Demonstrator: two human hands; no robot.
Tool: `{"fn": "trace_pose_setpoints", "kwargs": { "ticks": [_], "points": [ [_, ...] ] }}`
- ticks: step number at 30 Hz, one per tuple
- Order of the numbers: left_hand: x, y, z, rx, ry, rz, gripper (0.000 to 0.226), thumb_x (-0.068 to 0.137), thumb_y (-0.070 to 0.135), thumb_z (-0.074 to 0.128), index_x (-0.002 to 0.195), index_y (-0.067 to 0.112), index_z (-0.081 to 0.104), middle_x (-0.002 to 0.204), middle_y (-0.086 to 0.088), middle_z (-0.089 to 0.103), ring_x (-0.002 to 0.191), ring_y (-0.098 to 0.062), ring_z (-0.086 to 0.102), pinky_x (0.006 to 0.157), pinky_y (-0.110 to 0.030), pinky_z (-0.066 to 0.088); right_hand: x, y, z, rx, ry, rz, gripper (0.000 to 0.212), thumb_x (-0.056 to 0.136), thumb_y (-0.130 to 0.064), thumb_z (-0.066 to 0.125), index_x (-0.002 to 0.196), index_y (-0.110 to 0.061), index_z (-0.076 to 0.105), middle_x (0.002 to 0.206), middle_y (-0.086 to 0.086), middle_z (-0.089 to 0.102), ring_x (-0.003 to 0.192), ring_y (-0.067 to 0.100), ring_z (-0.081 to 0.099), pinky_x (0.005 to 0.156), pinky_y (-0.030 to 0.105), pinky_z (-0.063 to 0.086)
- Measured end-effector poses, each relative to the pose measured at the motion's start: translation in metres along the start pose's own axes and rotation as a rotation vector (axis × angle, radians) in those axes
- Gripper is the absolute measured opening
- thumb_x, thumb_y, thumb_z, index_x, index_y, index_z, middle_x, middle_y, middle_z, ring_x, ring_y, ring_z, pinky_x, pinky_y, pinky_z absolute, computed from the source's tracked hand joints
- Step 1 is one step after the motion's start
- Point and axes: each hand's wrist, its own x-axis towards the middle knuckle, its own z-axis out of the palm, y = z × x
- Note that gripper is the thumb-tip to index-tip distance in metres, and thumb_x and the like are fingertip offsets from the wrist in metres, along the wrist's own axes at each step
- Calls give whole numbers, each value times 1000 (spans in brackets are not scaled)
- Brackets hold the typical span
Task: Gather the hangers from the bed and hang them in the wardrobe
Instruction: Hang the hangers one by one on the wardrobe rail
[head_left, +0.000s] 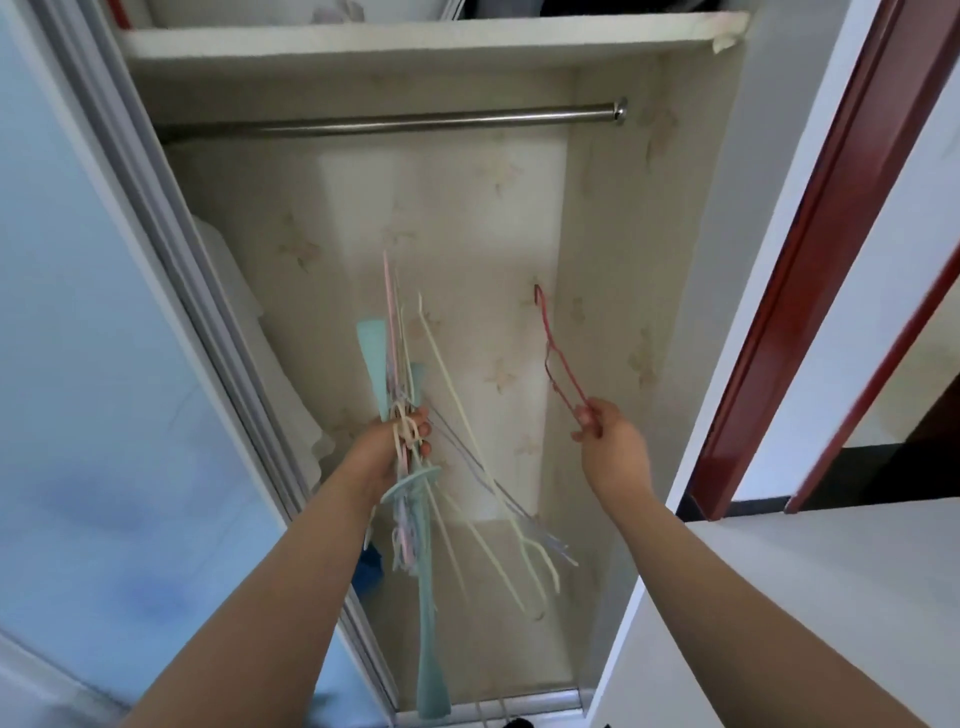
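Observation:
I stand facing the open wardrobe. My left hand (402, 447) grips a thick bundle of hangers (415, 519) in teal, cream, pink and lilac; they fan out above and below my fist. My right hand (610, 441) pinches one thin red hanger (558, 364) by a lower corner, with its hook pointing up toward the rail. The steel hanging rail (415, 122) runs across the wardrobe high above both hands and has nothing on it.
A white shelf (415, 36) sits above the rail. The pale blue sliding door (104, 364) stands at the left, with a white cloth (244, 322) hanging just inside. A dark red door frame (810, 260) is at the right.

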Motion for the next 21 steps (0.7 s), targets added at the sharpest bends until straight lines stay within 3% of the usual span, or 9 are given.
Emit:
{"fn": "trace_pose_setpoints", "kwargs": {
  "ticks": [4, 8, 12, 17, 21],
  "points": [
    [16, 19, 11, 8, -22, 11, 21, 97, 7, 48, 77, 13, 51, 48, 1, 51, 36, -12, 48, 39, -18, 42, 7, -31, -13, 55, 191, -174, 34, 103, -23, 34, 133, -19, 48, 115, -14, 63, 66, 19, 68, 67, 31, 52],
    [26, 44, 22, -13, -55, 37, 22, 98, 8, 46, 78, 11, 54, 52, -1, 54, 38, -12, 51, 40, -18, 44, 33, -66, -14, -91, 342, -321, 35, 101, -14, 36, 133, -14, 49, 113, -7, 68, 85, 28, 65, 67, 33, 48],
    [29, 75, 31, -89, -87, 52, 20, 97, 8, 49, 78, 10, 55, 51, -2, 59, 38, -13, 55, 39, -17, 45, 81, -106, -19, -184, 364, -280, 40, 96, -8, 36, 133, -16, 48, 111, -5, 69, 96, 32, 63, 74, 37, 48],
    [30, 104, 37, -201, -141, -17, 16, 93, 14, 57, 78, 13, 56, 54, -1, 63, 43, -8, 60, 42, -17, 49, 98, -98, -18, -377, 405, -242, 53, 88, 2, 37, 139, -15, 41, 118, 0, 64, 91, 37, 62, 69, 36, 42],
    [29, 107, 42, -150, -179, -36, 16, 94, 16, 56, 78, 13, 56, 53, -1, 64, 41, -8, 59, 42, -17, 48, 93, -83, -21, -230, 548, -230, 48, 93, -3, 37, 139, -13, 43, 115, 4, 65, 94, 35, 62, 73, 39, 46]
  ]
}}
